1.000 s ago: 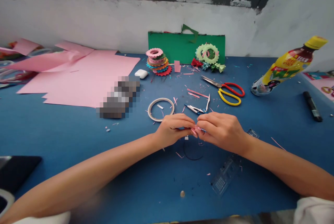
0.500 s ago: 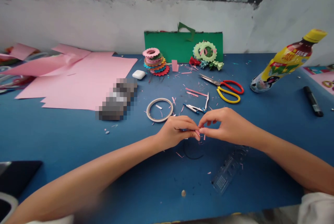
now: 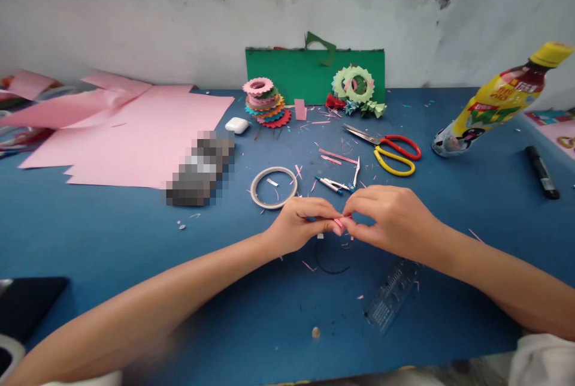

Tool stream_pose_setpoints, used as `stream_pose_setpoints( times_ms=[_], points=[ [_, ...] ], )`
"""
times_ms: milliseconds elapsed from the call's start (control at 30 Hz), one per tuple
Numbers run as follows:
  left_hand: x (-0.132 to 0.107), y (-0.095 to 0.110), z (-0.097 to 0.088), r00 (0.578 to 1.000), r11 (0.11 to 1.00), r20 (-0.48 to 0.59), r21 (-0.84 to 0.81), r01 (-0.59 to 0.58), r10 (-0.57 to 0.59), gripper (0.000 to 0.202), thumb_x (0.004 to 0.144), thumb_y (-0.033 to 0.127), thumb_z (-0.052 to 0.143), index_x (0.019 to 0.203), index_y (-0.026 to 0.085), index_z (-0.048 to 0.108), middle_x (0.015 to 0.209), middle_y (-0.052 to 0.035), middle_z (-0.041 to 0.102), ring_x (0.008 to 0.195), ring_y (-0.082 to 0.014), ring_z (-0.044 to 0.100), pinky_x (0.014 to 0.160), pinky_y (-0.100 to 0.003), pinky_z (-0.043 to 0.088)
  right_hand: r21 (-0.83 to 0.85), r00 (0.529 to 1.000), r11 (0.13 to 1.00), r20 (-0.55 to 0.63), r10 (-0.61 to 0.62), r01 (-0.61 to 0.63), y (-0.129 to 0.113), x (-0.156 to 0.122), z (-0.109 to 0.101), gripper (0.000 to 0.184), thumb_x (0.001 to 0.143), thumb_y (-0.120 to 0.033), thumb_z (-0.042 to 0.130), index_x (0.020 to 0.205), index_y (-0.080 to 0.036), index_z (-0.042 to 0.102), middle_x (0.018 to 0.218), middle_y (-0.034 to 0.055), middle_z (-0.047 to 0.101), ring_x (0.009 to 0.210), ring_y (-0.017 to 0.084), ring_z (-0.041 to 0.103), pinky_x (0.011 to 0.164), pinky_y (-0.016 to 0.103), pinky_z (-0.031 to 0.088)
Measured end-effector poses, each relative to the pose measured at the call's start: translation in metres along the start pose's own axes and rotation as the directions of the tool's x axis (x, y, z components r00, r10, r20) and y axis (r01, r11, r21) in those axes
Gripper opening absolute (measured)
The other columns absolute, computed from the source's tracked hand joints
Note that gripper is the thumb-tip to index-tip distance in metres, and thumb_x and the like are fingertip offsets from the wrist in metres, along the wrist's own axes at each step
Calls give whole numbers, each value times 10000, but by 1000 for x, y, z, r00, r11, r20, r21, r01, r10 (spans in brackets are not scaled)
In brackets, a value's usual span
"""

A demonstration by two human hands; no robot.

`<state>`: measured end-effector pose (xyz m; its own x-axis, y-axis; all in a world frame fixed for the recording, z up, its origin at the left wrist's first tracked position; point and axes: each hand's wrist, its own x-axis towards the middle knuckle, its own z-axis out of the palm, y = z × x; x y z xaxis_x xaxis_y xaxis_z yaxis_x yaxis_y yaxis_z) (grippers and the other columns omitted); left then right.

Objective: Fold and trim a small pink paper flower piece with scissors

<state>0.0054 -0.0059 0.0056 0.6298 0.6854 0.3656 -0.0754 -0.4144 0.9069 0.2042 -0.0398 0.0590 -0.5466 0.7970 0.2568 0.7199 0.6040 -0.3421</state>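
A small piece of pink paper (image 3: pixel 339 223) is sitting between the fingertips of two bare hands, the left hand (image 3: pixel 296 226) clamping it between thumb and fingers, the right hand (image 3: pixel 389 215) pinching its other end. Just beyond the fingers, a drawing compass (image 3: pixel 330 186) is lying near pink strips (image 3: pixel 338 156); a tape roll (image 3: pixel 272 205) is lying to their left, and scissors (image 3: pixel 378 149) are resting farther off, to their right. Uneven pulling could be risking a tear; a loosening pinch, losing the piece among similar-coloured strips.
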Motion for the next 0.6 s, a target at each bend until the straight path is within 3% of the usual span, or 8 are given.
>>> stream_pose_setpoints(
  times_ms=[100,167,233,267,367,467,533,600],
  points=[
    [-1,1,0,998,999,-35,3,43,-43,53,761,152,692,771,178,737,721,-37,706,651,-125,641,599,-219,523,63,998,998,-58,24,-20,-1,-1,6,151,856,-345,543,824,-218,618,831,-12,684,808,139,634,680,240,417],
    [-1,5,3,995,998,-75,-27,57,-59,47,754,154,699,758,181,738,708,-31,704,635,-122,641,583,-214,522,145,996,986,-33,84,-79,0,-1,17,136,806,-330,608,898,-230,597,886,-18,676,792,130,628,644,229,424],
    [-1,11,8,994,995,-99,-94,36,-45,56,750,149,702,774,185,738,699,-27,705,627,-126,646,592,-222,532,195,995,976,16,100,-101,0,-2,31,326,722,-333,688,1003,-225,565,947,5,662,808,147,617,625,236,436],
    [0,14,11,995,992,-96,-128,12,-25,58,750,147,702,779,184,736,695,-27,706,623,-128,648,598,-229,537,198,998,978,28,61,-65,1,-3,38,357,704,-325,702,1011,-210,561,942,23,658,835,166,612,632,246,443],
    [1,23,16,998,991,-13,-118,-67,66,37,738,149,713,772,160,721,695,-44,707,639,-142,652,616,-243,541,256,1000,966,0,-23,22,4,-3,50,212,772,-294,635,950,-197,573,941,36,652,880,170,602,716,264,459],
    [0,28,15,977,973,-17,90,-212,214,50,763,135,691,809,153,695,729,-56,707,697,-149,650,686,-265,535,311,996,950,-84,35,-7,9,0,52,184,789,-224,601,968,-204,563,993,27,642,897,151,595,771,261,454],
    [-4,32,17,951,928,78,209,-308,298,84,782,141,672,865,150,671,791,-68,713,756,-160,651,743,-286,526,330,995,944,-90,48,-16,13,2,53,156,788,-183,582,942,-199,569,972,29,638,890,151,588,793,273,452],
    [-10,37,27,921,895,244,258,-363,304,122,811,187,644,926,147,646,840,-66,715,785,-161,649,768,-284,517,362,997,932,-68,29,-3,18,4,56,123,797,-162,558,915,-192,576,945,34,632,890,154,577,816,286,451]
  ],
)
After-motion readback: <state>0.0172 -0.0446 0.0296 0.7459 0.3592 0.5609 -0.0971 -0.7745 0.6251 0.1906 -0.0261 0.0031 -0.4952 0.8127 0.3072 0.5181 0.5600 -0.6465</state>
